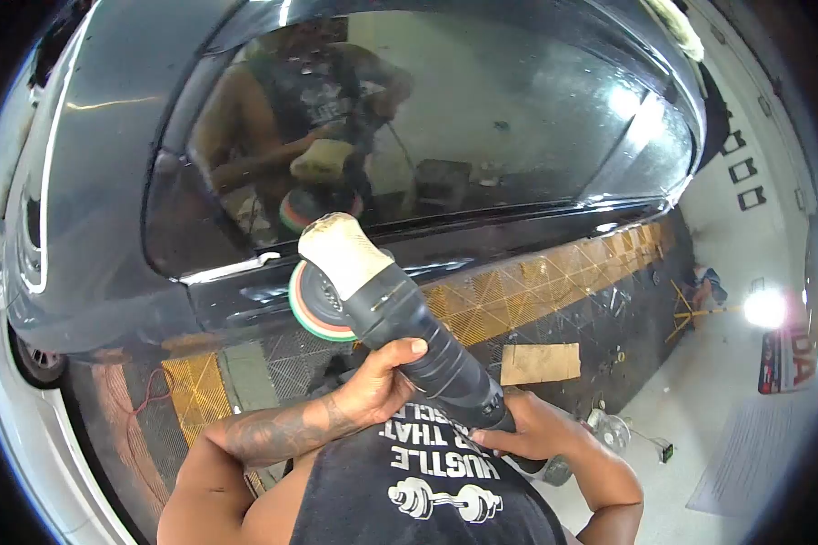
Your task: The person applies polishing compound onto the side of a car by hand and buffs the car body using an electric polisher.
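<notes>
A car polisher (409,327) with a black body and a pale cover over its head slants across the middle of the head view. Its round pad (321,307), edged in red, white and green, faces the dark car (100,236) beside the window sill; whether it touches the paint I cannot tell. My left hand (382,386) is closed round the polisher's body from below, thumb on top. Around the rear end, by the switch area, my right hand (527,427) is closed too; some of its fingers are hidden. The car window (482,118) mirrors me and the polisher.
Yellow and black floor tiles (536,286) run along the car. A piece of cardboard (541,363) lies on them. To the right stand a bright work light (765,309) on a yellow stand and a small clear fan-like object (609,429). A red cord (145,395) lies at left.
</notes>
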### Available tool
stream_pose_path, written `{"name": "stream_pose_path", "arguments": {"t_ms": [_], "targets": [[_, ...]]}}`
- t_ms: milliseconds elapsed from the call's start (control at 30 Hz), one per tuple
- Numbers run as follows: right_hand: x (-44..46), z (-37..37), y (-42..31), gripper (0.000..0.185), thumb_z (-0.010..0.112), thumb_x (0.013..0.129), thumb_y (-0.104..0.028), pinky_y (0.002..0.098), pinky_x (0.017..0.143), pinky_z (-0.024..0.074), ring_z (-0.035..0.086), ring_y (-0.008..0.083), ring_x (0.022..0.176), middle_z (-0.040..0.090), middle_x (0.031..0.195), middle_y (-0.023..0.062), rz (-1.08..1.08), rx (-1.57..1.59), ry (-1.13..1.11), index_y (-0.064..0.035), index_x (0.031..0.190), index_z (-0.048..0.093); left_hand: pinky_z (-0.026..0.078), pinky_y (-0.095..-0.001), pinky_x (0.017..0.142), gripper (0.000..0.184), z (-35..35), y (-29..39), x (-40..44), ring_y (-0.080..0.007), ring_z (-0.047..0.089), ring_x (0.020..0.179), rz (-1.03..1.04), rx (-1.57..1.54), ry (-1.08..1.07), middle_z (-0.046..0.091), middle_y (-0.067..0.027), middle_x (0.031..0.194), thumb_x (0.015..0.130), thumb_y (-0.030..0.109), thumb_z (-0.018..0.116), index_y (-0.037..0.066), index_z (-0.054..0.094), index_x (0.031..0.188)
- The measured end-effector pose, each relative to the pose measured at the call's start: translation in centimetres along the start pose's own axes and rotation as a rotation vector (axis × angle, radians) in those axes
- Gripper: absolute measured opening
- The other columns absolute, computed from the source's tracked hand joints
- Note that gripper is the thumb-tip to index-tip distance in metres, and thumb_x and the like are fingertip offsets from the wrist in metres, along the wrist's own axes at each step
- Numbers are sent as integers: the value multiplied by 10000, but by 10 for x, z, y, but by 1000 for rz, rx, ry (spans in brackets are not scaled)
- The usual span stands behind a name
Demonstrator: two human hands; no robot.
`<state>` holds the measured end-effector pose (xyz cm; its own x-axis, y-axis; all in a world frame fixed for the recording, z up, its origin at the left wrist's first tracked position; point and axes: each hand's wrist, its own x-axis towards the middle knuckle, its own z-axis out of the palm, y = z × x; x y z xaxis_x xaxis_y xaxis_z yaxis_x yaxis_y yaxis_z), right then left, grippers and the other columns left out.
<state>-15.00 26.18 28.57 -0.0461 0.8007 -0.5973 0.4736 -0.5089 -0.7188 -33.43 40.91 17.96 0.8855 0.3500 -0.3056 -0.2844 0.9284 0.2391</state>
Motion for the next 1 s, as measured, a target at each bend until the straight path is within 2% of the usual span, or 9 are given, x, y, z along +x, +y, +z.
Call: {"name": "stream_pose_path", "arguments": {"t_ms": [100, 300, 367, 500, 533, 600, 767, 833, 1000], "targets": [[-11, -15, 10, 573, 722, 887, -390, 417, 869, 520, 693, 307, 906, 723, 968, 208, 151, 39, -56, 59, 1217, 588, 438, -484, 1104, 496, 8, -13, 22, -269, 609, 1193, 0, 2, -42, 636, -142, 1232, 866, 263, 708, 15, 555, 1268], [-34, -51, 80, 512, 750, 880, -332, 346, 691, 548, 684, 190, 748, 701, 889, 153, 103, 39, 44, 31, 1209, 601, 449, -473, 1089, 460, 27, -60, 90, -261, 615, 1175, -14, 27, -94, 640, -134, 1206, 874, 268, 697, 28, 566, 1245], [-42, -69, 105, 469, 759, 880, -293, 309, 616, 539, 664, 143, 686, 683, 854, 107, 43, 107, 204, 20, 1192, 604, 456, -462, 1077, 431, 37, -77, 120, -254, 631, 1143, -62, 23, -72, 658, -123, 1181, 880, 255, 695, 36, 576, 1231], [-64, -120, 136, 385, 761, 876, -246, 310, 601, 540, 651, 129, 672, 675, 807, 65, 252, 116, 160, 38, 1096, 623, 499, -433, 1013, 329, 59, -122, 187, -220, 674, 1033, -85, -28, -169, 700, -84, 1080, 886, 213, 700, 47, 624, 1160], [-66, -131, 146, 385, 761, 876, -246, 310, 601, 540, 651, 129, 672, 675, 807, 65, 225, 101, 131, 38, 1096, 623, 515, -423, 994, 315, 67, -129, 202, -214, 681, 1018, -85, -18, -172, 702, -82, 1072, 887, 207, 701, 43, 630, 1147], [-74, -145, 164, 337, 749, 877, -228, 315, 599, 541, 664, 149, 662, 679, 788, 69, 307, 274, 201, 29, 1064, 640, 556, -406, 950, 300, 77, -142, 224, -212, 699, 979, -84, -27, -185, 703, -91, 1071, 896, 194, 693, 29, 626, 1136], [-70, -170, 169, 301, 737, 860, -174, 308, 589, 557, 664, 142, 646, 725, 831, 91, 275, 288, 126, 39, 1058, 660, 570, -420, 949, 325, 89, -138, 221, -227, 710, 961, -40, -48, -125, 702, -106, 1067, 900, 179, 687, 14, 599, 1166], [-62, -171, 167, 370, 742, 875, -279, 323, 647, 540, 672, 158, 675, 706, 824, 88, 185, 204, 50, 19, 1074, 650, 567, -430, 954, 339, 86, -132, 206, -234, 704, 981, -17, -65, -75, 694, -104, 1072, 899, 186, 685, 11, 592, 1175], [-28, -164, 145, 421, 727, 887, -320, 348, 718, 535, 680, 179, 746, 718, 861, 105, -12, 58, -87, 24, 1118, 650, 543, -442, 978, 380, 68, -113, 167, -234, 679, 1037, 145, -42, 23, 674, -102, 1108, 893, 221, 689, 18, 585, 1196]]}}
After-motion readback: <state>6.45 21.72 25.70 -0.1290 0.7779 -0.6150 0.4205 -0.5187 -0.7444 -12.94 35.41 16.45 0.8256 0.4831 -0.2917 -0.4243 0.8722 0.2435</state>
